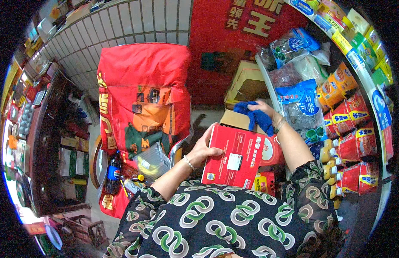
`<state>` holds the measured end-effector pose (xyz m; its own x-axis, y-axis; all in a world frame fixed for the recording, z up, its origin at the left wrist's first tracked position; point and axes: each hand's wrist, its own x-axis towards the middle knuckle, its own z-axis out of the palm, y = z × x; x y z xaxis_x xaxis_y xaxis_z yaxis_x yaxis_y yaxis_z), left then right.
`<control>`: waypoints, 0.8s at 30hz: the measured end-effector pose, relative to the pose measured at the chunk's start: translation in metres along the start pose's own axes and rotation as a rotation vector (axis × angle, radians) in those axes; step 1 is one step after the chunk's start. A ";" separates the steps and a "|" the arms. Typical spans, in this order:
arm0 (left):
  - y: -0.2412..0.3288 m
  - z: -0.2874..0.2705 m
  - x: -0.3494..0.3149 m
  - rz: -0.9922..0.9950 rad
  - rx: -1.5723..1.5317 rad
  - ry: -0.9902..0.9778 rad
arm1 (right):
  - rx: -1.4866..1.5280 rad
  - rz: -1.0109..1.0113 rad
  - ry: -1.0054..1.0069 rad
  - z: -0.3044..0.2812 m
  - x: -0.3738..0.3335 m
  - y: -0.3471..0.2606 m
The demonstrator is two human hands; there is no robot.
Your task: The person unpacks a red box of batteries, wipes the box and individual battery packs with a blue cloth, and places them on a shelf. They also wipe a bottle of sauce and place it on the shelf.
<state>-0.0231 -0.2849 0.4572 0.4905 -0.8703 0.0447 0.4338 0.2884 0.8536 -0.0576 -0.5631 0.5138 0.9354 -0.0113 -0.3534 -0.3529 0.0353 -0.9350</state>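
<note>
A red cardboard box (pixel 223 165) is tilted in front of my body, its brown top flap raised. My left hand (pixel 203 150) grips the box's left side, with the thumb lying across the printed face. At the box's top right, my right hand (pixel 267 113) is closed on a bunched blue cloth (pixel 260 119), which hangs over the edge near the flap. The inside of the box is mostly hidden. Just below the box, a red and yellow packet (pixel 265 182) shows in part.
To the left, a large red cover (pixel 143 69) drapes a seat holding a dark cola bottle (pixel 113 172) and a clear air-cushion wrap (pixel 152 162). Shelves on the right hold red tubs (pixel 356 144) and blue bags (pixel 298 96). A carton (pixel 247 84) stands beyond my hands.
</note>
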 end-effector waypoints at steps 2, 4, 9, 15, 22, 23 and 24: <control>-0.004 -0.002 0.001 0.040 -0.052 0.017 | 0.135 -0.161 0.066 -0.019 -0.006 0.005; 0.001 -0.001 0.001 0.016 -0.060 0.023 | 0.615 -0.122 0.048 -0.016 -0.016 0.012; 0.003 0.004 -0.002 -0.079 -0.152 0.046 | 0.405 -0.161 0.035 0.001 -0.007 0.061; 0.006 0.013 -0.007 -0.180 -0.081 0.108 | 0.071 -0.076 -0.062 -0.015 -0.024 0.076; -0.018 -0.005 -0.005 -0.131 -0.149 0.194 | -0.075 -0.365 -0.123 0.020 -0.075 0.013; -0.015 -0.003 -0.008 -0.152 -0.226 0.227 | -0.134 -0.288 -0.107 0.019 -0.079 0.019; -0.027 -0.015 -0.006 -0.145 -0.247 0.248 | -0.192 -0.210 -0.091 0.020 -0.083 0.028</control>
<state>-0.0265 -0.2811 0.4261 0.5656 -0.7946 -0.2206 0.6668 0.2833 0.6892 -0.1449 -0.5414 0.5180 0.9836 0.0915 -0.1556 -0.1411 -0.1478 -0.9789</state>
